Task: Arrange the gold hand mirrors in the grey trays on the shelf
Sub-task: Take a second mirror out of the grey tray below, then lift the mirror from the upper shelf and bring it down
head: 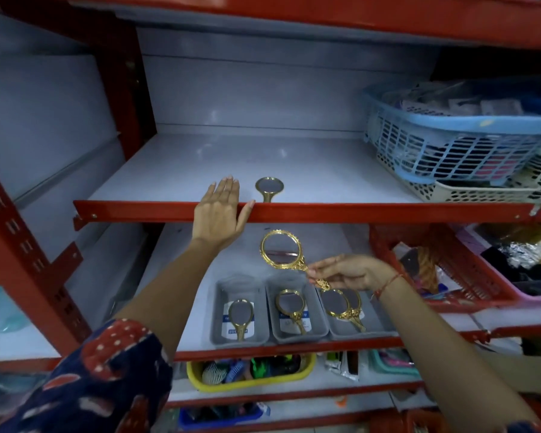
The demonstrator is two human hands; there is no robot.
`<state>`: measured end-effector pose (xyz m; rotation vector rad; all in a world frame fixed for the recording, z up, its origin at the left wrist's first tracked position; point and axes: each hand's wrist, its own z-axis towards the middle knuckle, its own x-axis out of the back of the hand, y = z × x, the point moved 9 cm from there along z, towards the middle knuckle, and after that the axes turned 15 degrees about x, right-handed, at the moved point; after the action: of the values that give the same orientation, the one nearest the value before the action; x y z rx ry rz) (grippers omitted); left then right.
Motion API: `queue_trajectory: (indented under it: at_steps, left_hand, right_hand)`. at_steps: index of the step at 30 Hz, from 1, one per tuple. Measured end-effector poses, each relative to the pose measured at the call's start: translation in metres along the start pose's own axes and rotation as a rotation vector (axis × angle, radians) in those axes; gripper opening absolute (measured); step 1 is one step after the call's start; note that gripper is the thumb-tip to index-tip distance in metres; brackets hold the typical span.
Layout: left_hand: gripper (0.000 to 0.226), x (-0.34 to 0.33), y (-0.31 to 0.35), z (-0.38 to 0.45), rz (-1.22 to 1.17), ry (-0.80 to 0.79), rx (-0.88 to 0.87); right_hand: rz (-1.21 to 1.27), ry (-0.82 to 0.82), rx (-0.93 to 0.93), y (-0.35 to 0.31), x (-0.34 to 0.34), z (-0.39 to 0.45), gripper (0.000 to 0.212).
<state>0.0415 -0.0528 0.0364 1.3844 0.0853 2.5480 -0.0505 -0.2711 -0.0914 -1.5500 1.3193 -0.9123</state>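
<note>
Nearest, on the lower shelf [294,346], three grey trays stand side by side at the front edge: the left tray [238,310], the middle tray [295,307] and the right tray [353,307]. Each one holds one gold hand mirror, lying flat with the handle toward the person. Just above the right tray, the right hand [353,271] pinches the handle of a fourth gold mirror [281,250] between thumb and fingers; its round glass points up and to the left, in the air. Farther, the left hand [221,207] lies flat with fingers spread on the red edge of the upper shelf [325,210], holding nothing. Just beside it, a fifth mirror [269,187] lies on that shelf. At the far right stands a blue basket [450,145].
</note>
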Motion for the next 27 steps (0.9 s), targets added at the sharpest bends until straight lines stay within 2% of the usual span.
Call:
queue_trajectory:
  at_steps: [8,11,15,16,18,19,21,22,27]
  left_hand:
    - [0.07,-0.008,-0.001,0.004,0.006,0.077,-0.021]
    - [0.067,-0.011,0.0,0.008,0.016,0.129,-0.04]
    - [0.064,-0.01,0.0,0.009,0.026,0.196,-0.061]
    - [0.063,-0.009,0.001,0.008,0.026,0.214,-0.063]
    - [0.061,-0.007,0.001,0.007,0.024,0.242,-0.067]
    - [0.06,-0.006,0.001,0.006,0.022,0.253,-0.068]
    - [0.059,-0.004,0.001,0.004,0.021,0.275,-0.069]
    - [0.059,-0.003,0.001,0.003,0.022,0.282,-0.068]
    - [0.062,-0.001,0.001,0.002,0.017,0.243,-0.053]
  right_hand:
    - [0.04,0.175,-0.184,0.11,0.018,0.05,0.014]
    - [-0.04,0.198,-0.209,0.135,0.017,0.065,0.016]
    - [-0.284,0.269,-0.225,0.161,0.027,0.083,0.016]
    - [-0.349,0.259,-0.225,0.163,0.025,0.083,0.008]
    - [-0.51,0.303,-0.221,0.163,0.025,0.082,0.024]
    - [-0.609,0.335,-0.206,0.156,0.024,0.079,0.025]
    - [-0.794,0.341,-0.163,0.144,0.019,0.077,0.012]
    - [-0.87,0.322,-0.149,0.139,0.016,0.077,0.017]
    - [-0.983,0.277,-0.107,0.116,0.01,0.071,0.023]
